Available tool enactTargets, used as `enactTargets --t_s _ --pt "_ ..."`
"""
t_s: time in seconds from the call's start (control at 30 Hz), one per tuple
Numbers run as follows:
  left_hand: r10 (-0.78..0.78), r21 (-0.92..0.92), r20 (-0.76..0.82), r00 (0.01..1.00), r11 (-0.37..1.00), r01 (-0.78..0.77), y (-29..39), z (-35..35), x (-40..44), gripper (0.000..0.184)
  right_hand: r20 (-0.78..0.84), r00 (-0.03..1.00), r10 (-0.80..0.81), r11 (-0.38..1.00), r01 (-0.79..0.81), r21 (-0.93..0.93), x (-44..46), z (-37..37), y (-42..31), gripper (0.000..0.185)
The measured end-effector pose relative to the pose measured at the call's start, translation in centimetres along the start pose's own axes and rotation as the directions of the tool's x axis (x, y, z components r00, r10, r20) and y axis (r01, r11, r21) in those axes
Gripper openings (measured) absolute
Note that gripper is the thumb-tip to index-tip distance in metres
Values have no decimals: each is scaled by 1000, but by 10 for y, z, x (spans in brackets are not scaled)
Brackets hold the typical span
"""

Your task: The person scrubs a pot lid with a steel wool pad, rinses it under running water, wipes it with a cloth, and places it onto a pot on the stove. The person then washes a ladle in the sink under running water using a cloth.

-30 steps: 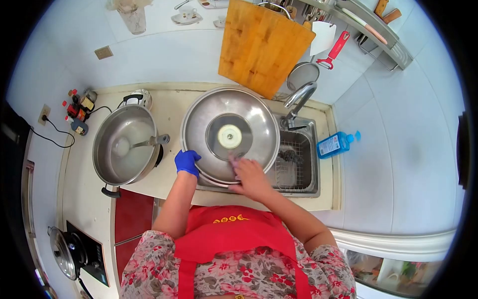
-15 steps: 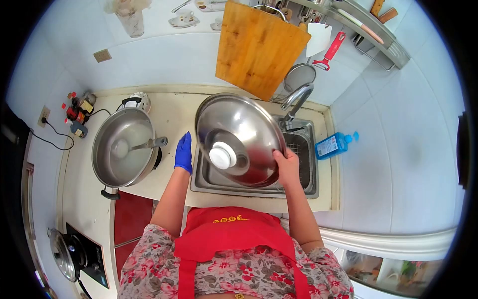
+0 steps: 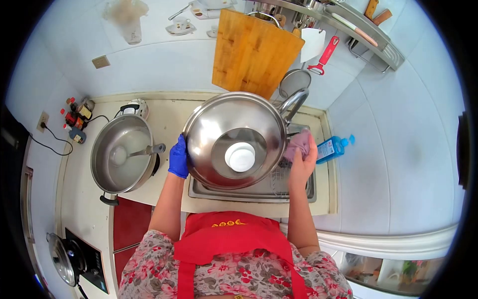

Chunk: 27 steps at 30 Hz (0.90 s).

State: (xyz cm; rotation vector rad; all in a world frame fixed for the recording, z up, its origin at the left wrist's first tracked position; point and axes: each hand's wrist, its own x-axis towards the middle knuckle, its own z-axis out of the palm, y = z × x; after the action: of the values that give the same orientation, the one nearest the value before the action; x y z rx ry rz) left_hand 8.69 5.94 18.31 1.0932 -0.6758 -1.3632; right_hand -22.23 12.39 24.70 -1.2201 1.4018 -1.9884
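My left hand, in a blue glove, grips the left edge of a large domed steel lid with a round white knob. Its knob side faces up, and the lid hangs over the steel sink, covering most of the basin. Bare, my right hand is closed on a pink cloth just beside the lid's right edge. Whether the cloth touches the lid, I cannot tell. Behind the lid rises the curved faucet.
On the counter to the left sits a steel pan with a ladle in whitish liquid. A blue soap bottle stands right of the sink. Against the back wall leans a wooden cutting board. Several sauce bottles are at far left.
My left hand has closed on the lid's left edge. The right hand has let go of the lid and now holds a pink cloth. The lid has turned to a more level, frontal position.
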Motion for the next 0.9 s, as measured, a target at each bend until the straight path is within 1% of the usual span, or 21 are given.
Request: enactTargets --t_s 0.03,0.07,0.1,0.13,0.17,0.2,0.27,0.3,0.37,0.4,0.47,0.5,0.53,0.6,0.67,0.7,0.73,0.77,0.8,0.87,0.9 --pt "-17 -4 -8 1000 1000 17 2 6 -6 52 66 996 -57 998 57 -4 -1 7 2 51" --pt "-21 0 4 1000 1000 21 1 10 -9 52 190 976 -103 982 130 -135 -5 20 -8 48" --pt "30 110 9 1000 993 -31 -1 16 -11 51 315 940 -130 943 215 -255 -8 36 -22 45" --pt "83 217 21 996 972 -86 -4 21 -14 50 553 787 -273 829 484 -281 -4 55 -32 39" --pt "87 185 68 994 978 -98 -7 23 -19 46 758 557 -339 660 715 -230 0 69 -38 33" --pt "89 184 85 992 977 -104 -10 20 -21 46 750 565 -344 653 718 -242 4 76 -35 33" --pt "172 281 62 983 942 -183 -8 20 -18 41 696 500 -515 608 786 -114 23 80 -24 18" --pt "214 235 68 974 946 -224 -5 21 -19 39 688 498 -527 589 798 -127 34 76 -21 18" --pt "235 156 83 969 957 -245 2 15 -25 37 395 828 -397 739 544 -397 50 64 -13 15" --pt "305 176 50 951 935 -309 -1 11 -26 38 389 827 -407 732 550 -403 55 54 -2 15" --pt "220 252 73 973 940 -232 9 8 -31 39 246 952 -184 811 288 -509 60 36 19 17" --pt "244 290 86 966 921 -259 8 9 -33 42 172 949 -265 792 316 -523 53 41 30 18" --pt "246 285 93 965 922 -263 7 14 -35 42 168 948 -272 788 319 -526 47 50 19 18" --pt "265 201 88 960 939 -277 8 20 -40 43 235 895 -380 619 435 -654 32 70 -26 20" --pt "275 203 112 955 934 -293 1 18 -36 44 357 824 -441 589 565 -578 28 82 -58 20" --pt "283 202 127 951 931 -304 -3 18 -34 45 351 825 -442 589 563 -580 25 86 -65 20" --pt "284 203 134 949 930 -307 6 27 -41 45 526 691 -495 495 722 -483 21 88 -70 23" --pt "206 100 73 976 972 -213 21 45 -54 45 674 521 -524 390 850 -354 19 88 -74 25" --pt "117 -10 22 993 993 -117 29 55 -60 47 671 523 -526 386 850 -360 16 84 -78 25" --pt "136 40 77 988 989 -139 19 41 -48 48 774 310 -552 428 902 -56 7 71 -85 25" --pt "150 89 122 981 983 -161 13 34 -41 49 773 308 -554 422 905 -58 3 60 -84 25"
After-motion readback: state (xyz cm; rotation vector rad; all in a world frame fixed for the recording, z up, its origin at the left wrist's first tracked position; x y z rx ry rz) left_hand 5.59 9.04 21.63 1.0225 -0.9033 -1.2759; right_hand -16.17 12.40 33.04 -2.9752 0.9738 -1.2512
